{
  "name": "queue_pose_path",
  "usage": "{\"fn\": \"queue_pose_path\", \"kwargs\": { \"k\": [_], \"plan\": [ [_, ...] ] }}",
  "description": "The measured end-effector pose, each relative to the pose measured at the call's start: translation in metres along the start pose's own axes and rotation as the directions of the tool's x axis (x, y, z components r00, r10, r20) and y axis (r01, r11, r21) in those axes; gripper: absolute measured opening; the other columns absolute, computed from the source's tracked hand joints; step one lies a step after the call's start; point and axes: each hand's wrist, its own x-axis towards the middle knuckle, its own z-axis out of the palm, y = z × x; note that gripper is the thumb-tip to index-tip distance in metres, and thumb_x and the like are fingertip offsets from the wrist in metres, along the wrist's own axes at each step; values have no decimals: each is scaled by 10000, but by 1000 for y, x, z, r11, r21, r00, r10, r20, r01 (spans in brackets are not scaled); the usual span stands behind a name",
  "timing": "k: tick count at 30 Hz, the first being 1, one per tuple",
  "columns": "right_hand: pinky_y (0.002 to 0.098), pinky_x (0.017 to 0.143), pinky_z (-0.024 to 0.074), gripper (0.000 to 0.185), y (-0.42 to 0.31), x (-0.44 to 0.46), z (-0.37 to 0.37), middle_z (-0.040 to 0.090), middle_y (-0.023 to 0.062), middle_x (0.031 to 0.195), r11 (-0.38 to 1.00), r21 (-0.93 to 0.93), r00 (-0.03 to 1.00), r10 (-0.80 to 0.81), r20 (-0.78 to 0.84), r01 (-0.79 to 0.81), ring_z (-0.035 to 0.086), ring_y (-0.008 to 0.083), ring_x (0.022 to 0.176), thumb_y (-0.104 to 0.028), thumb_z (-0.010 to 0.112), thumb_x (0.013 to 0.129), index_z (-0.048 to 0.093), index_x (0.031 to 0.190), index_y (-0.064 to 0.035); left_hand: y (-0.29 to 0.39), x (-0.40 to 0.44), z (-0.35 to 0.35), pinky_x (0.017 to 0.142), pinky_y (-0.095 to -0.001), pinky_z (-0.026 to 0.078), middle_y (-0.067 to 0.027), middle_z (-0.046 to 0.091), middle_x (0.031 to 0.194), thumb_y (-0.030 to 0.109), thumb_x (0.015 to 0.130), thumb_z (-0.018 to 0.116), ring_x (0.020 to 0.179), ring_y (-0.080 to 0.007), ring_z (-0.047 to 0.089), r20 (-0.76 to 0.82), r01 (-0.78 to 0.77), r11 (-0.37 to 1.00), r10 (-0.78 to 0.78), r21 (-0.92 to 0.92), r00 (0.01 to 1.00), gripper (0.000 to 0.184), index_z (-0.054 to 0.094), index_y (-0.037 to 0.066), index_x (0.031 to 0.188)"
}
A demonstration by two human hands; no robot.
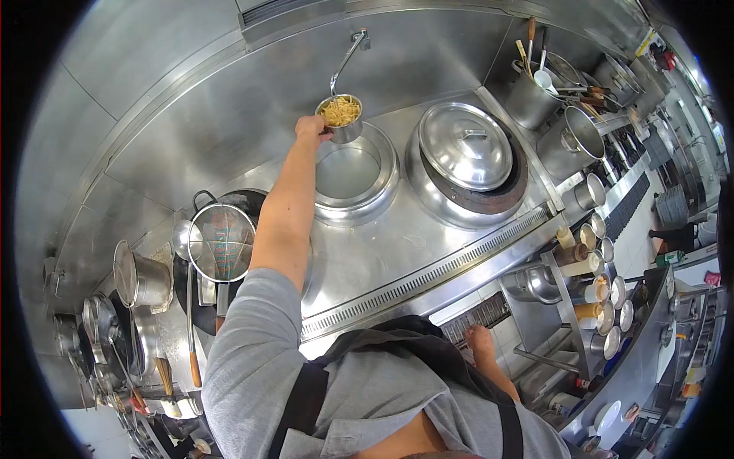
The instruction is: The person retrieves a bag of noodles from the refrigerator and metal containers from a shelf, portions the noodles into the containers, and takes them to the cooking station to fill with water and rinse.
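Note:
At the far end of my outstretched arm, my left hand (312, 128) grips a small metal container (348, 131) by its side. Yellow strips of food (341, 112) fill it to the top. The container is under the curved wall tap (334, 86) and above the back edge of a round pot (388, 164) holding cloudy liquid (348, 176). My right hand (479, 338) hangs low by my body, beyond the stove's front edge, with its fingers curled; whether anything is in them is hidden.
A wok (451, 200) with a domed lid (466, 145) sits to the right. Strainers (222, 243) and a ladle (187, 241) lie at left. Tall pots (529, 103) stand at the back right, and sauce containers (589, 310) on a right-hand rack.

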Motion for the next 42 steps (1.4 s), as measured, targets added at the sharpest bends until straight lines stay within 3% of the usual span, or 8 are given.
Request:
{"fn": "queue_pose_path", "kwargs": {
  "k": [2, 12, 15, 18, 25, 27, 42],
  "plan": [
    [448, 699, 500, 210, 1, 1, 1, 630, 214, 749, 1000, -1, 1000, 5, -1, -5, 622, 389, 772, -219, 595, 731, 661, 792, -28, -5, 5, 1, 537, -323, 590, -183, 619, 921, 20, 777, 588, 717, -268, 648, -34, -13, 1000, 13, 18, 999, 193, 608, -89, 936],
    [426, 688, 505, 225, 14, 11, 11, 635, 199, 743, 999, -27, 999, -47, 9, 47, 627, 373, 747, -247, 680, 707, 668, 773, -33, -25, 7, -26, 516, -331, 587, -196, 622, 902, 25, 778, 578, 712, -284, 649, -107, -7, 1000, 10, 27, 994, 188, 608, -98, 916],
    [429, 691, 504, 230, 14, 15, 15, 635, 200, 752, 995, -99, 999, -33, 10, 34, 625, 375, 761, -250, 702, 706, 666, 770, -32, -32, 7, -35, 517, -331, 588, -196, 610, 917, 17, 774, 574, 718, -289, 643, -61, 30, 1000, -30, 6, 998, 184, 600, -97, 916],
    [455, 745, 505, 265, 6, 13, 6, 650, 193, 825, 989, -87, 993, -114, 40, 117, 629, 374, 791, -303, 618, 768, 663, 786, -42, -42, 7, -41, 519, -331, 588, -192, 595, 941, 14, 768, 576, 732, -288, 639, -78, 31, 999, -29, 24, 996, 190, 590, -98, 921],
    [456, 736, 506, 270, -3, 15, 2, 645, 191, 819, 984, -153, 995, -89, 42, 95, 628, 373, 793, -307, 630, 763, 652, 768, -38, -60, 3, -49, 515, -299, 587, -183, 596, 913, 26, 745, 599, 709, -269, 638, -55, 31, 995, -26, 100, 998, 220, 592, -103, 924],
    [460, 743, 504, 280, 0, 14, 3, 641, 195, 809, 990, -87, 993, -109, 38, 112, 626, 376, 801, -313, 628, 760, 651, 771, -34, -65, 3, -50, 513, -292, 586, -179, 600, 889, 27, 740, 603, 694, -262, 638, -21, 32, 993, -30, 116, 999, 216, 597, -100, 915],
    [465, 775, 495, 242, 6, 12, 10, 642, 212, 860, 999, -53, 998, -1, 56, 4, 619, 384, 845, -265, 605, 774, 669, 843, -42, -67, -30, -45, 558, -339, 577, -169, 602, 864, -10, 718, 596, 689, -263, 617, 56, 7, 995, -13, 100, 998, 155, 598, -80, 855]
  ]
}}
